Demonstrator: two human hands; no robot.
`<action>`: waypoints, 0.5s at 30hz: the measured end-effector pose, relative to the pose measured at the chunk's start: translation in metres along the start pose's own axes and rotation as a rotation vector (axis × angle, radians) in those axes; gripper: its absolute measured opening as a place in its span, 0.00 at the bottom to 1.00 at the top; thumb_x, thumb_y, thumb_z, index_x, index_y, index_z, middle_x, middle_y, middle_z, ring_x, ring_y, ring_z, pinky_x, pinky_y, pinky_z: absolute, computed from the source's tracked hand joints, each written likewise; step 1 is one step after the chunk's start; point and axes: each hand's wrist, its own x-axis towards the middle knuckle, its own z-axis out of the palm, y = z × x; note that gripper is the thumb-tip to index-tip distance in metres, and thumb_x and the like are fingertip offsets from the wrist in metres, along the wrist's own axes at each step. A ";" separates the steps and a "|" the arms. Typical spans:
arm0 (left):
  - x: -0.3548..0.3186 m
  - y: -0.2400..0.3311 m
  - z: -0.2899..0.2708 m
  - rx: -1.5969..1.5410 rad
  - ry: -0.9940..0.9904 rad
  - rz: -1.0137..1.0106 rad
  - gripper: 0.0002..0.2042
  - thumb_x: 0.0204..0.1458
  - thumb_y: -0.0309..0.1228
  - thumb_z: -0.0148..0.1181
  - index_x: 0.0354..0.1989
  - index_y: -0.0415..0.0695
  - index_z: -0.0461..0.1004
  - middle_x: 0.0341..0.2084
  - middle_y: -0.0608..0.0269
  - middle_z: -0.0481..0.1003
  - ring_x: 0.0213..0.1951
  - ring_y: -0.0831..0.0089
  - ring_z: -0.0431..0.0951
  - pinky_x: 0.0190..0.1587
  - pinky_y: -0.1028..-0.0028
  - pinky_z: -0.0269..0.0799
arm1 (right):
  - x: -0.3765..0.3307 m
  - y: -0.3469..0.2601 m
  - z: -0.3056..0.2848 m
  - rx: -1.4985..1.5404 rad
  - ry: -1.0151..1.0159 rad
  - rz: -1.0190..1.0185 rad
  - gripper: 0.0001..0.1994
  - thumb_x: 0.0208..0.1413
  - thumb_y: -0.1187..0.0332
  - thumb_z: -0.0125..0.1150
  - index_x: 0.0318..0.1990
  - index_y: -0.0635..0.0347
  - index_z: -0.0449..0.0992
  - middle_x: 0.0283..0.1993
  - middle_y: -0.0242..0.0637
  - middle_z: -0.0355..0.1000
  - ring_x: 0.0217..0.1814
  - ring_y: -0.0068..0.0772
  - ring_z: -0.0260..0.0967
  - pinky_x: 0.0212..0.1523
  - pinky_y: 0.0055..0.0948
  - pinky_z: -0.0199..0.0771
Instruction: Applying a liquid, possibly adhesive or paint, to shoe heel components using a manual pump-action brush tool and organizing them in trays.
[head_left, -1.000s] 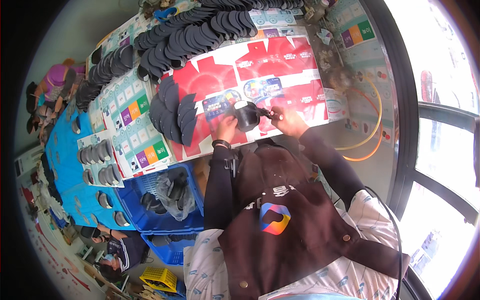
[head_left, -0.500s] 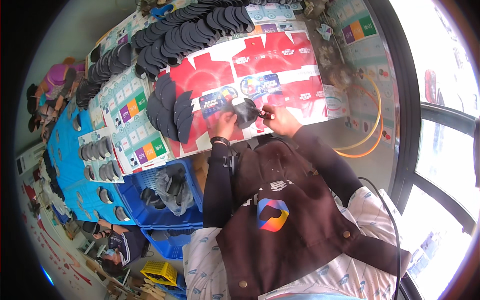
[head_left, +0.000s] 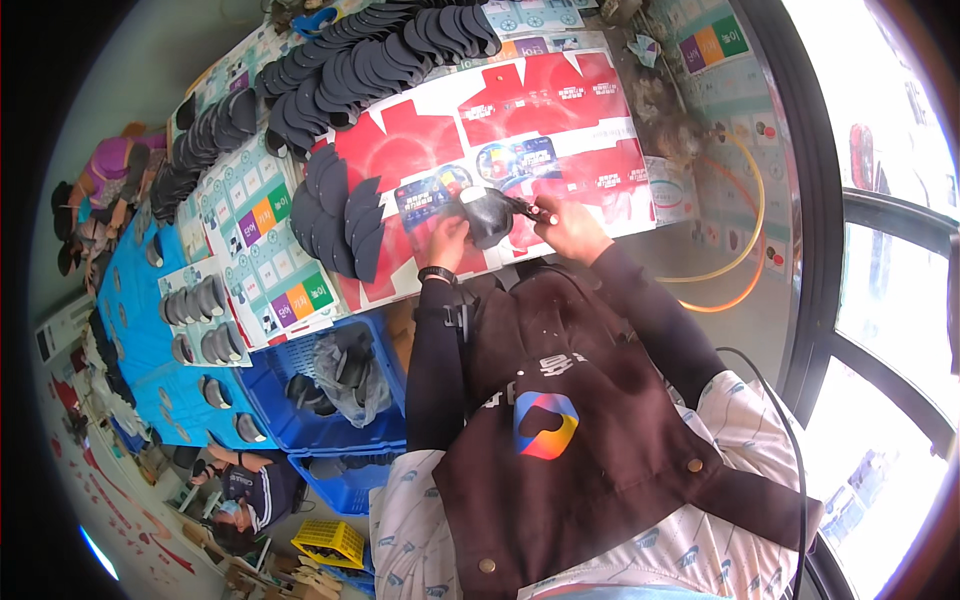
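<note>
Over the near edge of the red and white printed sheet (head_left: 560, 105), my left hand (head_left: 447, 243) pinches the side of a shiny black curved piece (head_left: 488, 218) with a pale patch at its top. My right hand (head_left: 577, 230) has its fingers closed around a slim dark tool (head_left: 534, 210), whose far end reaches the piece's right side; its exact kind is unclear. Left of my left hand, dark rounded flat pieces (head_left: 322, 210) lie overlapped in a cluster on the sheet.
Long rows of similar dark pieces (head_left: 365, 75) cover the table's far side. A blue crate (head_left: 270, 395) with a plastic bag (head_left: 350, 385) stands below the table's left part. Yellow and orange hoses (head_left: 752, 235) loop at right. Another person (head_left: 250, 495) sits at lower left.
The view has shifted slightly. The tool in my right hand now lies a little farther out and shows more of its length beside the black piece; both hands stay close to it.
</note>
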 end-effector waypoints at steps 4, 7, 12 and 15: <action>-0.003 0.009 0.004 -0.072 0.031 -0.060 0.17 0.64 0.32 0.56 0.57 0.36 0.69 0.45 0.56 0.78 0.42 0.66 0.81 0.43 0.67 0.80 | -0.003 0.016 0.006 0.032 -0.075 -0.103 0.13 0.52 0.65 0.59 0.42 0.62 0.77 0.36 0.57 0.77 0.43 0.61 0.75 0.43 0.49 0.75; -0.007 0.012 0.003 -0.129 0.039 -0.094 0.16 0.65 0.32 0.55 0.57 0.37 0.69 0.43 0.56 0.78 0.41 0.66 0.82 0.43 0.67 0.80 | 0.002 -0.003 0.007 0.139 -0.019 -0.060 0.15 0.52 0.63 0.60 0.44 0.61 0.79 0.37 0.57 0.77 0.44 0.60 0.76 0.44 0.49 0.74; -0.014 0.022 0.006 -0.148 0.068 -0.128 0.16 0.64 0.32 0.56 0.56 0.37 0.70 0.44 0.58 0.77 0.43 0.66 0.81 0.44 0.68 0.79 | -0.004 0.018 0.009 0.127 -0.079 -0.104 0.16 0.53 0.62 0.61 0.47 0.59 0.79 0.38 0.55 0.77 0.44 0.59 0.76 0.45 0.48 0.75; -0.014 0.026 0.006 -0.112 0.053 -0.104 0.17 0.64 0.32 0.56 0.57 0.37 0.69 0.45 0.57 0.77 0.44 0.66 0.81 0.44 0.68 0.79 | -0.007 0.021 0.005 0.114 -0.053 -0.040 0.16 0.53 0.61 0.62 0.47 0.58 0.80 0.39 0.54 0.78 0.46 0.59 0.76 0.46 0.47 0.75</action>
